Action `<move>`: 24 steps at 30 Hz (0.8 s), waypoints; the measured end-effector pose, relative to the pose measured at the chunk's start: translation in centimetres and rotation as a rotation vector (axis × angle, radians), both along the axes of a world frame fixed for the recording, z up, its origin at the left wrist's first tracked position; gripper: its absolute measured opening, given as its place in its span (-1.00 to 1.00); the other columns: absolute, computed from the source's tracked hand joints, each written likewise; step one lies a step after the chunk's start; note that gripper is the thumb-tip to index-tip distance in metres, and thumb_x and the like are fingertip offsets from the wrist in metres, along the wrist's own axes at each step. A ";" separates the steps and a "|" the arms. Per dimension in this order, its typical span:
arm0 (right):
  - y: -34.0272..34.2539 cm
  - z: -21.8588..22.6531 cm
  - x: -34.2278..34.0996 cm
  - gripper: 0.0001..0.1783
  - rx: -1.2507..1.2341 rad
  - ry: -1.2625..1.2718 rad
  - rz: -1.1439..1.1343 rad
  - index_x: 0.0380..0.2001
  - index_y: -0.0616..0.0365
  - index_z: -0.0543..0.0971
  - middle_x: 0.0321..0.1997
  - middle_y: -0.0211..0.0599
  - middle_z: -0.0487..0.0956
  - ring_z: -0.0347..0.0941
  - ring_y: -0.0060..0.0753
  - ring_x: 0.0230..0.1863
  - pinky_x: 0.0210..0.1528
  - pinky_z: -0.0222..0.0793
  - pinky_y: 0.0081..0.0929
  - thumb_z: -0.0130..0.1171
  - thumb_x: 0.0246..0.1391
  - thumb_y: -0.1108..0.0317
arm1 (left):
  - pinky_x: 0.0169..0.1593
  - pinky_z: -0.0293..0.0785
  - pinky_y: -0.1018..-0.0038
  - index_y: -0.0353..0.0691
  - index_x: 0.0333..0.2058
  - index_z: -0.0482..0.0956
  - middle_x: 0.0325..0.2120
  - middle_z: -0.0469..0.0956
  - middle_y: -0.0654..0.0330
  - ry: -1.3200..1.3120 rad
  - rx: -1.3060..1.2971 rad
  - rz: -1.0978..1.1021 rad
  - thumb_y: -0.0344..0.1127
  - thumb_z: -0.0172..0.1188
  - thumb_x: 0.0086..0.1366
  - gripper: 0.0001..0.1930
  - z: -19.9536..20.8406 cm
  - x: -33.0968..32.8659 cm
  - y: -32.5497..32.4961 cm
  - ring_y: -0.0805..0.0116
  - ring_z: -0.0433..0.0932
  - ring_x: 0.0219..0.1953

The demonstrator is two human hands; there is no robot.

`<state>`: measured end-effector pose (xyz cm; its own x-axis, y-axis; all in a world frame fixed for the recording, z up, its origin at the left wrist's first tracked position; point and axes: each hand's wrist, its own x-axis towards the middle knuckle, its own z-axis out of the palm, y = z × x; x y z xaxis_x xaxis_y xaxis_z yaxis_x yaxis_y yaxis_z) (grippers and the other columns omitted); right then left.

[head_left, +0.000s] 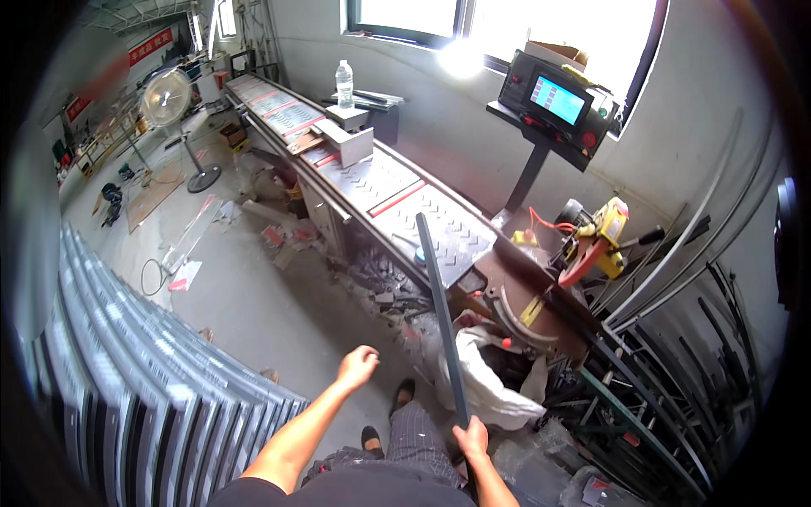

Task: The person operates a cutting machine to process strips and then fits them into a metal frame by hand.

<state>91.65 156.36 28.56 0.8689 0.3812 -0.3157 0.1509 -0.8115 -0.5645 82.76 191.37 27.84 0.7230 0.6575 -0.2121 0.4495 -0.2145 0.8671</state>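
My right hand [471, 438] is wrapped round the lower part of a long dark grey metal profile bar [442, 317]. The bar slants up and away, its far end over the conveyor-like bench [372, 177] with printed chevrons and red strips. Out to the left, above the floor, my left hand [359, 366] is loosely closed, and I see nothing in it. To the right of the bar stands a cut-off saw [596, 241] with a red guard and yellow body on a brown base. A white sack [490, 380] sits below the saw, close beside the bar.
Stacked long metal profiles [152, 380] fill the lower left. A control screen [557, 100] stands on a post behind the saw. Dark offcuts and bars [659, 397] lean at right. A plastic bottle [344, 83] stands by the bench; a fan [167, 97] stands farther left.
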 end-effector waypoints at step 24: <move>38.4 6.6 35.1 -0.64 0.075 -0.465 0.215 -0.38 0.07 0.41 -0.45 -0.26 0.54 0.57 -0.16 -0.39 -0.39 0.48 -0.23 0.36 -0.25 0.29 | -0.10 0.47 0.21 -0.10 -0.34 0.49 -0.46 0.53 0.19 0.082 1.027 -1.469 -0.13 0.30 0.04 -0.73 15.2 45.3 24.7 0.18 0.59 -0.30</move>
